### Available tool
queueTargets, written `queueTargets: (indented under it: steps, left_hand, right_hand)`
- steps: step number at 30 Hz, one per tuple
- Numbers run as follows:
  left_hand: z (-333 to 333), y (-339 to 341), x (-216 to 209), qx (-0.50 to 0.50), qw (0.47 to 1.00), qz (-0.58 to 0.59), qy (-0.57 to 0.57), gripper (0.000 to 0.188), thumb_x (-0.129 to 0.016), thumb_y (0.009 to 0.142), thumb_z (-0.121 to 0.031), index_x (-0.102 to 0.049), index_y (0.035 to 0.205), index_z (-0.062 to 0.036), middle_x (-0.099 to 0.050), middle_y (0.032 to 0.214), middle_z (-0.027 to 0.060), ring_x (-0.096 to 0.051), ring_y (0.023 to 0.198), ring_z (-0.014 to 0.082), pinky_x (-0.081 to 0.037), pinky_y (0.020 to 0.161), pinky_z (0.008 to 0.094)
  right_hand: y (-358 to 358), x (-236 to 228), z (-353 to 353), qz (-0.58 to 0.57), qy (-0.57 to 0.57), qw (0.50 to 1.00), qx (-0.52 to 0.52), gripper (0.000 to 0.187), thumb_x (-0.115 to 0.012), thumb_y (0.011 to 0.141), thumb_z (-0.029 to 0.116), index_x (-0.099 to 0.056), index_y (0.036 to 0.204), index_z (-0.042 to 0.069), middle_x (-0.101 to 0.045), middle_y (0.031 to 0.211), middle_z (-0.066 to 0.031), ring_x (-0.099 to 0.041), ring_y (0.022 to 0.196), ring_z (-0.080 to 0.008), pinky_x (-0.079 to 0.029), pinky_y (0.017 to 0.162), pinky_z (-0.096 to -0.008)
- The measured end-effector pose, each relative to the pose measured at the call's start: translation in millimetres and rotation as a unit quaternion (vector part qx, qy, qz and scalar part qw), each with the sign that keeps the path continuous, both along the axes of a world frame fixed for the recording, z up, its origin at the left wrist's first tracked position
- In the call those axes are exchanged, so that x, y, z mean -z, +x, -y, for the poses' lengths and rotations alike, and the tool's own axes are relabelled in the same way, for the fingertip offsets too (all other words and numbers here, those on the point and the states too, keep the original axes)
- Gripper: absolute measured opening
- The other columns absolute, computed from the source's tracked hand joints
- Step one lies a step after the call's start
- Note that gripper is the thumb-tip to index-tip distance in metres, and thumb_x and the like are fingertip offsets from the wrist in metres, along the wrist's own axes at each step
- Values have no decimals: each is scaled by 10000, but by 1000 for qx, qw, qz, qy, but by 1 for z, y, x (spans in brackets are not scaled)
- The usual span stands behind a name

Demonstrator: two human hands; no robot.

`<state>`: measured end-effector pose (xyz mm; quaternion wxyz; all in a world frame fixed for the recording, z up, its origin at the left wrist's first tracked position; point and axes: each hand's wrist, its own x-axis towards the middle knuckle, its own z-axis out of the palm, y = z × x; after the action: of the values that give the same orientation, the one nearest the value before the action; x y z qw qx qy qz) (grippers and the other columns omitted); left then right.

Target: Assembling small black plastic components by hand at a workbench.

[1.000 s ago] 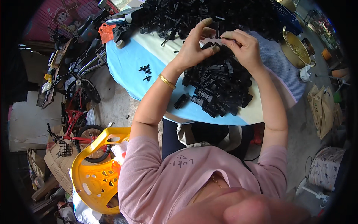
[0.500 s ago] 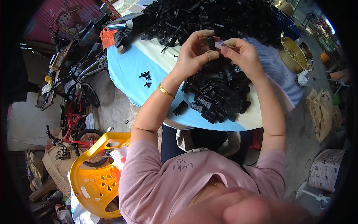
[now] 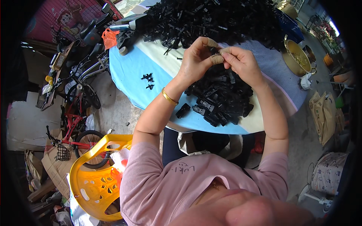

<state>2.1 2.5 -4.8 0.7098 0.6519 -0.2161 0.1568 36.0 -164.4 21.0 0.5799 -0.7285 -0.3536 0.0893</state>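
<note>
My left hand (image 3: 196, 63) and my right hand (image 3: 243, 64) meet above the table, fingertips touching. Beige wraps cover the thumb and index finger of the left one, which are closed around a small black plastic part, now mostly hidden by the fingers. The right thumb and fingers are pinched together against it; whatever they hold is hidden. Just below lies a pile of black plastic parts (image 3: 215, 98), with a single black part (image 3: 183, 110) at its left edge. A few tiny black pieces (image 3: 148, 78) lie farther left on the blue cloth.
A much larger heap of black parts (image 3: 211, 22) covers the table's far side. A gold-coloured pot (image 3: 295, 56) stands at the right. Beside me on the left is a yellow plastic chair (image 3: 88, 188); a red bicycle (image 3: 75, 126) is beyond it. Paper bags (image 3: 321, 115) stand at right.
My right hand has moved left and closed in against the left fingers. The black part, visible between the left thumb and index finger before, is now mostly covered.
</note>
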Motion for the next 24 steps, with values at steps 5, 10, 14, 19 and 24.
queueTargets:
  steps: [5, 10, 14, 19, 24]
  left_hand:
    - [1, -3, 2, -43, 996, 42, 61, 272, -654, 747, 25, -481, 957, 4, -587, 963, 100, -588, 878, 141, -494, 772, 254]
    - [3, -4, 6, -131, 970, 148, 144, 249, -666, 740, 14, -503, 928, 12, -602, 919, 83, -595, 853, 131, -491, 762, 242]
    - [12, -5, -2, -164, 972, 66, 153, 353, -700, 707, -2, -484, 985, 4, -609, 885, 87, -613, 827, 146, -494, 749, 249]
    - [17, -10, -6, -212, 954, 38, 210, 553, -724, 675, -18, -430, 1143, -29, -618, 888, 109, -628, 830, 187, -496, 738, 265]
    - [5, -8, -9, -206, 932, 159, 252, 679, -743, 646, -76, -398, 1230, -67, -601, 1012, 125, -603, 879, 222, -487, 749, 299]
  right_hand:
    - [-5, 1, -2, -16, -4, 1000, 20, 147, -495, 883, 119, -601, 915, 23, -503, 632, 42, -357, 497, 15, -260, 424, -131]
    - [-8, -1, -2, -54, 12, 998, 30, 130, -500, 875, 112, -603, 896, 36, -499, 625, 49, -355, 494, 17, -259, 422, -135]
    - [4, -1, 4, -24, -9, 999, 40, 155, -511, 874, 139, -607, 931, 31, -505, 644, 49, -366, 512, 12, -274, 439, -131]
    - [-1, -8, 5, 142, -32, 987, 67, 201, -643, 786, 88, -603, 969, 15, -533, 698, 40, -427, 596, 1, -348, 524, -134]
    - [9, -4, 11, 159, -10, 985, 65, 170, -650, 770, 39, -617, 933, 5, -599, 782, 13, -513, 673, -24, -428, 600, -162]
